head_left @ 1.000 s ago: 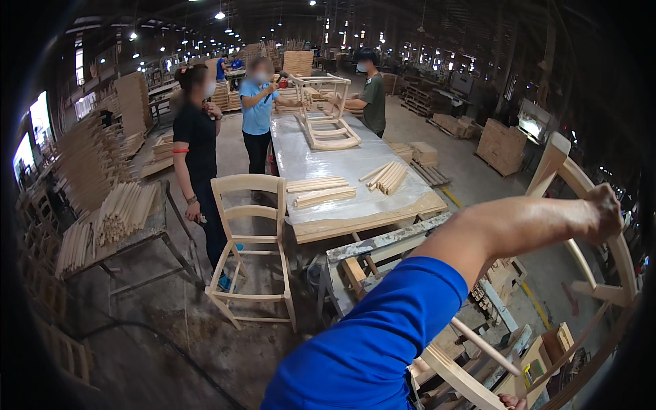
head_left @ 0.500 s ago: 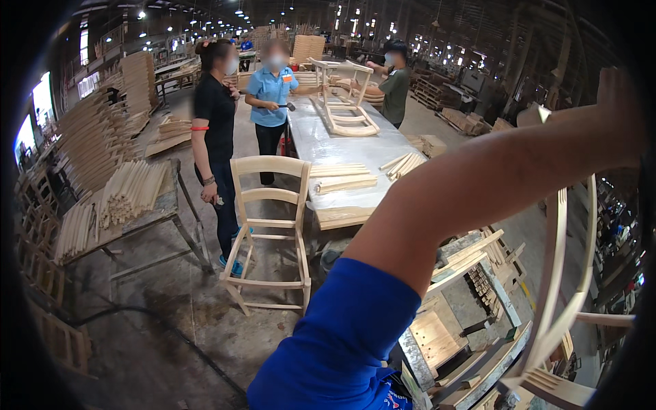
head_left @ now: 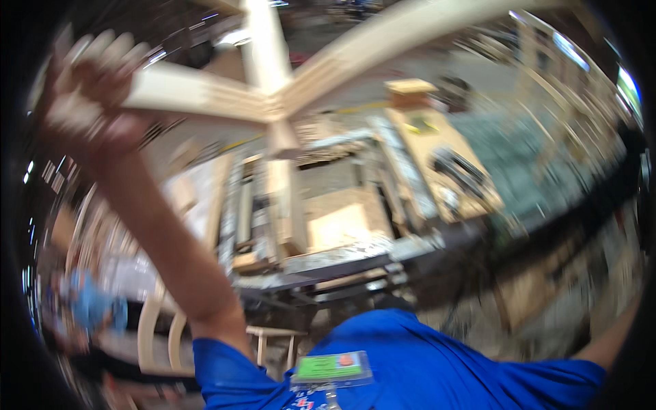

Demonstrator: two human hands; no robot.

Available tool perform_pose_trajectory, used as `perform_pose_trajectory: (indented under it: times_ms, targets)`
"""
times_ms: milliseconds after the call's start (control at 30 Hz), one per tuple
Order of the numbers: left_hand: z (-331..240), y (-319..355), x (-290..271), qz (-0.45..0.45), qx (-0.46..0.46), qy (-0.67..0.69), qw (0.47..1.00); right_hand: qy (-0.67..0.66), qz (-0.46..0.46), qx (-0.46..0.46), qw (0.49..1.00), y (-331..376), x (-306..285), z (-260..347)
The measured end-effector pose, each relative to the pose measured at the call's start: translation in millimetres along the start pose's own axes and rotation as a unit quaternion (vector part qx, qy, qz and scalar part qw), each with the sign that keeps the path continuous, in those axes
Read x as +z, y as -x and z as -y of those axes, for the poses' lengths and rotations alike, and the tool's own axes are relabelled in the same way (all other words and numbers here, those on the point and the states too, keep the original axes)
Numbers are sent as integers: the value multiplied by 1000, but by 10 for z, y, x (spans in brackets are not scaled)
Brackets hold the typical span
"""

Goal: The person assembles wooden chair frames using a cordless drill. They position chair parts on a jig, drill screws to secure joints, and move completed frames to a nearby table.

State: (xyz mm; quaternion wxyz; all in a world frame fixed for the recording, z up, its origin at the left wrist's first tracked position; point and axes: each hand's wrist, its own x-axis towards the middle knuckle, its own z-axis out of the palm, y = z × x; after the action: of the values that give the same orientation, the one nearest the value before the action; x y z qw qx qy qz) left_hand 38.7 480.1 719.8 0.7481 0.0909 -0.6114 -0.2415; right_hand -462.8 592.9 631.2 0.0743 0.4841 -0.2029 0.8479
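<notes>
My left hand is raised at the upper left, its blurred fingers wrapped round the end of a pale wooden chair part. That part meets other pieces at a joint, forming one unfinished chair frame held up across the top of the view. A long curved piece of it runs off to the upper right. Beneath it is a metal-edged clamping frame with a light wooden board inside. Only my right forearm shows, at the lower right edge; the right hand is out of view.
A wooden board right of the clamping frame bears a dark hand tool and a yellow item. A wooden chair stands at the lower left, near a person in light blue. Blurred wooden frames stand at the right.
The view has swung right, bringing the clamping frame to the middle. My left hand, earlier at the far right edge, now shows at the upper left with the chair frame. Motion blurs much of the picture.
</notes>
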Motion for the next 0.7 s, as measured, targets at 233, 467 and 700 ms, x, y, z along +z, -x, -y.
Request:
perform_pose_trajectory:
  times_ms: [233,467,700]
  targets:
    - [392,540,439,-65,-64,210,973,6,12,-92,996,25,585,632]
    - [357,1132,995,-18,-159,353,922,41,-30,-102,993,328,675,703]
    - [438,1403,1460,-14,-251,412,876,84,-60,-76,992,325,404,1004]
